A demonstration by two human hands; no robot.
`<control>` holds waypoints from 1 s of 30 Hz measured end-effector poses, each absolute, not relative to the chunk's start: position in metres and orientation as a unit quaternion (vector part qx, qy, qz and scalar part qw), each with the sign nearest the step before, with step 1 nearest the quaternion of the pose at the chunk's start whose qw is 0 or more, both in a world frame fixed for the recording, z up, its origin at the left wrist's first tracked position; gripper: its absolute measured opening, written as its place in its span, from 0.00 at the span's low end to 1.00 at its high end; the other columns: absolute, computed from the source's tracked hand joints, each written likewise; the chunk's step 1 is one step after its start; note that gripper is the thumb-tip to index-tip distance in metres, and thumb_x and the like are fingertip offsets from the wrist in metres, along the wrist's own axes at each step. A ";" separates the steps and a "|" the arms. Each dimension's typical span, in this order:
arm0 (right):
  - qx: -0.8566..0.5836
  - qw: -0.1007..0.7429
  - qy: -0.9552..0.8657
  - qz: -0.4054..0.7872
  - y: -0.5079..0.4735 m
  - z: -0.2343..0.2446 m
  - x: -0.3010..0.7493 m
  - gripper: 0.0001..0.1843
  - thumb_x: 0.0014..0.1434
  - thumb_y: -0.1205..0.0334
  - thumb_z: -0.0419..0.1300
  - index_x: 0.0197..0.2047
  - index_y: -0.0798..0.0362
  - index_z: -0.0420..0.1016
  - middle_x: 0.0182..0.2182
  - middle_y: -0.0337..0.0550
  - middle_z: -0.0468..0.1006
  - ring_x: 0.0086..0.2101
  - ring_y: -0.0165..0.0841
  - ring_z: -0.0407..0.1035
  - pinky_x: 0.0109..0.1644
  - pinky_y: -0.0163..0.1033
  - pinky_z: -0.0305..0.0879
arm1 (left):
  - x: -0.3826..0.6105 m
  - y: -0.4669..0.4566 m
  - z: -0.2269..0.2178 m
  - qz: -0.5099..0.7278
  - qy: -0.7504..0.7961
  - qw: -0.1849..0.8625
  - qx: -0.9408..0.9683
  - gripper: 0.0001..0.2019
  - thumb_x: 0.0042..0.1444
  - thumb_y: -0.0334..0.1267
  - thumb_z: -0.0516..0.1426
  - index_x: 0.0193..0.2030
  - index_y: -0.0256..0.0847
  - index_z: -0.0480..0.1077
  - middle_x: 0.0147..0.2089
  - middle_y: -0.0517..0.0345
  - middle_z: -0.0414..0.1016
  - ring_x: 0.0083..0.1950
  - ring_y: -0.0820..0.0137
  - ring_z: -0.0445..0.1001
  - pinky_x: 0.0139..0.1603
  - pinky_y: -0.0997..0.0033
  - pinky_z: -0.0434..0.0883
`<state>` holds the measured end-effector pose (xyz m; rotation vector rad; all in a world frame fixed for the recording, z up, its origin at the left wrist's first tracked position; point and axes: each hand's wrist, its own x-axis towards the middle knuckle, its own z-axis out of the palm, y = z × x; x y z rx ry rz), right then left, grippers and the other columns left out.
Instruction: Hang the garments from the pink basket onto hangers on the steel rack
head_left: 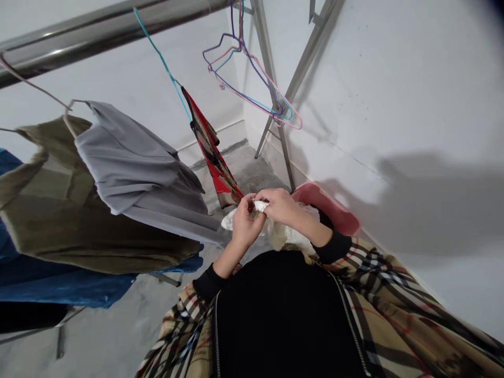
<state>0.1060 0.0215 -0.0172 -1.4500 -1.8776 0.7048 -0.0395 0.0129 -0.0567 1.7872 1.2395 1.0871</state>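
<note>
My left hand (247, 221) and my right hand (279, 206) meet in front of my chest, pinching a small white cloth fold (260, 206) between them. Below the hands, a crumpled white garment (289, 233) hangs or lies, and its lower end is partly hidden by my arm. Just past my right hand sits a pink plastic basket (328, 207), its rim tilted toward me. A red patterned scarf (216, 155) on a blue wire hanger hangs close beyond my left hand, not touching it.
A steel rail (79, 42) crosses the upper left, holding a grey garment (137, 173) over an olive one (79, 205), with a blue cloth (59, 283) below. Several bare wire hangers (252, 73) dangle above. White walls meet in a corner beyond a concrete floor (114, 336).
</note>
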 end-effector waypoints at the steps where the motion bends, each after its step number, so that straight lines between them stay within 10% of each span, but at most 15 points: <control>1: -0.552 0.326 -0.721 0.263 0.020 -0.018 0.107 0.11 0.51 0.73 0.58 0.34 0.52 0.78 0.33 0.41 0.80 0.36 0.34 0.72 0.41 0.37 0.61 | -0.039 0.014 -0.057 0.414 0.481 0.339 0.695 0.22 0.50 0.32 0.58 0.54 0.42 0.66 0.40 0.55 0.74 0.36 0.69 0.70 0.40 0.70 0.66; 16: -0.652 0.153 -0.718 0.189 -0.001 -0.131 0.166 0.16 0.57 0.71 0.55 0.48 0.55 0.73 0.45 0.51 0.76 0.46 0.39 0.69 0.50 0.41 0.61 | -0.079 0.029 -0.046 0.514 0.526 0.218 0.642 0.16 0.53 0.32 0.53 0.49 0.41 0.72 0.42 0.54 0.75 0.42 0.66 0.72 0.48 0.67 0.68; 23: -0.634 0.401 -0.623 0.224 -0.001 -0.096 0.210 0.19 0.47 0.73 0.55 0.42 0.52 0.77 0.37 0.44 0.80 0.39 0.37 0.72 0.45 0.41 0.66 | -0.102 0.029 -0.049 0.266 0.628 0.020 0.731 0.16 0.53 0.30 0.53 0.46 0.46 0.77 0.39 0.48 0.74 0.45 0.55 0.68 0.47 0.57 0.63; 30: -0.530 0.307 -0.706 0.355 -0.002 -0.057 0.216 0.07 0.46 0.71 0.60 0.27 0.52 0.79 0.27 0.41 0.80 0.30 0.34 0.72 0.37 0.37 0.64 | -0.111 0.013 -0.063 0.418 0.592 0.407 0.556 0.12 0.53 0.42 0.57 0.41 0.42 0.77 0.37 0.53 0.77 0.37 0.63 0.71 0.40 0.67 0.66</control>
